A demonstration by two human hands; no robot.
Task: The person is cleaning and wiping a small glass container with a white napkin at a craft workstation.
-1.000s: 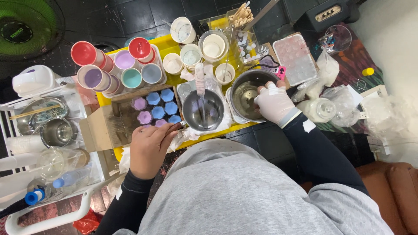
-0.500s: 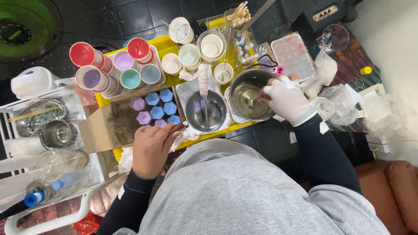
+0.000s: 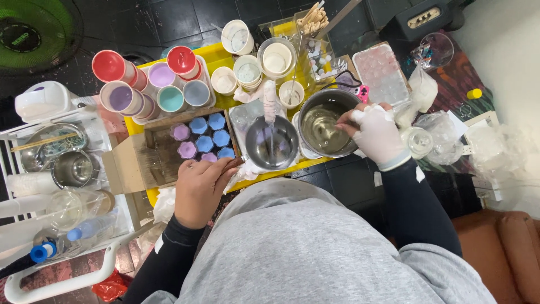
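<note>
Metal pot (image 3: 323, 126) holding clear liquid is sitting at the yellow tray's (image 3: 216, 53) front edge; gloved right hand (image 3: 376, 134) is pinching its rim, bare left hand (image 3: 201, 188) resting spread beside the metal bowl (image 3: 271, 143).

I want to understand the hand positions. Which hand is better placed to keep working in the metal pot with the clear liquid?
Probably the right hand: gloved in white, it already sits on the rim of the metal pot. The bare left hand rests apart, by the small hexagonal moulds, beyond the metal bowl.

Your gloved right hand (image 3: 376, 134) grips the steel pot's (image 3: 323, 125) rim; your bare left hand (image 3: 201, 188) rests beside hexagonal moulds (image 3: 203, 137).
</note>
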